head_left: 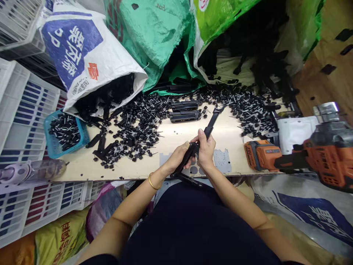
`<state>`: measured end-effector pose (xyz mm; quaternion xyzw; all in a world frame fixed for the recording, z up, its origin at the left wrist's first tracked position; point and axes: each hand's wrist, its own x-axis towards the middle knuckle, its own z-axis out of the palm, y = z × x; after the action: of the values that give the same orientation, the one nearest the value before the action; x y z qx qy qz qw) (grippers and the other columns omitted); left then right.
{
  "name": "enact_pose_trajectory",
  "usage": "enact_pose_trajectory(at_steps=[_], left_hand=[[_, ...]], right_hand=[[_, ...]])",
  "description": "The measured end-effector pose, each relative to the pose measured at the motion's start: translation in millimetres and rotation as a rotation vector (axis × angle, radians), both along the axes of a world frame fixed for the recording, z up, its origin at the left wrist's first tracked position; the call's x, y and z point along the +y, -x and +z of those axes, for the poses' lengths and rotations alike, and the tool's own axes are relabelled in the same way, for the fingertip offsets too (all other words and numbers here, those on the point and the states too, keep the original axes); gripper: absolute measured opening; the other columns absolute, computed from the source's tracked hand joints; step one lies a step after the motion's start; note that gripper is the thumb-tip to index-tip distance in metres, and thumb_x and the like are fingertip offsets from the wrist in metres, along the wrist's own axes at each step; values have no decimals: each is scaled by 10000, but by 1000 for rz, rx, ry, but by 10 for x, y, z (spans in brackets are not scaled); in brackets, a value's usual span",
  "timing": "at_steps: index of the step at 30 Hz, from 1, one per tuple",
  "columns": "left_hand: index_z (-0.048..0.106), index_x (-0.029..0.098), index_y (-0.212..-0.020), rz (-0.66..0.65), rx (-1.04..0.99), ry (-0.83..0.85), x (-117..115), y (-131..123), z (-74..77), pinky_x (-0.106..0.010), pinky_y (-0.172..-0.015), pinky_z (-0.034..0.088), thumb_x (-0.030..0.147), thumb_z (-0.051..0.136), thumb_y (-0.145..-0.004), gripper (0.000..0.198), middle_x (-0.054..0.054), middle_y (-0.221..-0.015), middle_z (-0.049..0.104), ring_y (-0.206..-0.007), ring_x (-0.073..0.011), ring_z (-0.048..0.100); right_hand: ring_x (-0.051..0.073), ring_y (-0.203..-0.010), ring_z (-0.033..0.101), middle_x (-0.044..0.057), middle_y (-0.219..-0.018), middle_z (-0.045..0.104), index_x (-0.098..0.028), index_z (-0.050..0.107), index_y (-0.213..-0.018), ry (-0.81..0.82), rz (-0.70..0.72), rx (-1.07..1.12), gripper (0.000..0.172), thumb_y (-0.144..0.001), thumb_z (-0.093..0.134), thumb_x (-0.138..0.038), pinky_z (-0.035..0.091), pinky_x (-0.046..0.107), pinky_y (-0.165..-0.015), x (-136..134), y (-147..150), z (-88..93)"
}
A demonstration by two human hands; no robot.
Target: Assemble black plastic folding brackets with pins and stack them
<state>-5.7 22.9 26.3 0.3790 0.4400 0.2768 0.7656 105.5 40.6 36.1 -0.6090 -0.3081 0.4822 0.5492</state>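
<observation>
Both of my hands hold a long black jointed plastic piece point(210, 127) slantwise over the front of the board. My left hand point(178, 156), with a gold bangle at its wrist, is closed around the lower part. Higher up, my right hand point(206, 149) grips the middle, its thumb lying along the piece. The upper arm of the piece points away toward the back right, and its lower end hangs over the board's edge near my shirt. My fingers hide the joint in the middle. Two black plastic bars point(185, 116) lie on the board beyond my hands.
Many small black knobs with metal pins point(138, 129) cover the board point(176, 136). A blue basket point(84, 134) of them stands left, beside a bottle point(41, 172). Right are an orange battery point(263, 154) and a power drill point(328, 154). Open sacks point(110, 51) line the back.
</observation>
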Motion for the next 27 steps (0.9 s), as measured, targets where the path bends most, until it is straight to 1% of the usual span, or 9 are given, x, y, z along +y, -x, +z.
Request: enact_pose_trajectory(at_steps=[2, 4, 7, 12, 15, 18, 22, 25, 27], left_hand=[[538, 127, -1108, 26, -23, -9, -16, -16, 15, -171, -311, 316, 763, 391, -769, 736, 35, -572, 555, -330, -61, 448], [535, 121, -1122, 17, -45, 24, -32, -26, 6, -164, -299, 296, 749, 419, -767, 731, 50, -544, 539, -309, -56, 424], [527, 123, -1151, -8, -104, 110, -47, -47, -61, -181, -299, 322, 767, 386, -762, 766, 53, -527, 536, -301, -70, 422], [541, 92, -1194, 46, -51, 21, -19, -29, -176, -189, -400, 400, 741, 381, -786, 782, 7, -531, 582, -393, -88, 497], [468, 128, -1308, 63, -109, 2, 12, 19, -177, -178, -413, 389, 700, 454, -787, 774, 26, -517, 567, -416, -86, 486], [430, 153, -1339, 82, -210, 11, 24, 33, -177, -169, -381, 355, 716, 547, -716, 848, 44, -503, 545, -406, -85, 466], [529, 159, -1212, 129, -326, 4, 9, -6, -263, -186, -346, 335, 797, 607, -564, 913, 41, -492, 538, -377, -96, 453], [577, 169, -1146, 108, -350, -25, 34, 19, -320, -220, -378, 380, 811, 589, -571, 862, 25, -529, 563, -381, -103, 463], [578, 163, -1171, 59, -300, -89, 75, 99, -289, -258, -478, 459, 808, 557, -614, 853, -13, -635, 619, -473, -134, 542]], right_hand=[[89, -448, 487, -13, -519, 566, -172, 543, -592, -32, 3, -7, 439, -773, 572, -570, 387, 219, -456, -11, -2, 22], [99, -475, 510, 0, -513, 572, -166, 548, -558, -24, 70, -4, 457, -767, 576, -572, 408, 226, -495, 7, -34, 19], [99, -448, 487, -7, -456, 536, -167, 533, -505, 25, 138, 1, 475, -739, 601, -575, 396, 233, -487, 53, -82, -13], [98, -440, 483, -30, -463, 517, -171, 537, -568, 20, 57, 2, 426, -750, 605, -551, 400, 232, -485, 71, -50, -86], [109, -493, 528, -17, -511, 549, -166, 550, -599, -24, 68, -44, 411, -766, 598, -538, 412, 229, -511, 69, -18, -85], [107, -497, 526, -14, -526, 555, -165, 547, -600, -47, 113, -76, 414, -778, 591, -536, 413, 229, -511, 62, 3, 5], [98, -503, 511, -31, -554, 546, -178, 518, -644, -104, 162, -86, 377, -783, 602, -518, 399, 223, -503, -2, 67, 200], [85, -518, 476, -46, -572, 508, -183, 499, -660, -172, 163, -127, 350, -795, 605, -489, 386, 219, -516, -57, 108, 287], [81, -530, 452, -48, -570, 483, -181, 493, -644, -211, 149, -183, 351, -804, 601, -474, 378, 219, -526, -58, 92, 285]])
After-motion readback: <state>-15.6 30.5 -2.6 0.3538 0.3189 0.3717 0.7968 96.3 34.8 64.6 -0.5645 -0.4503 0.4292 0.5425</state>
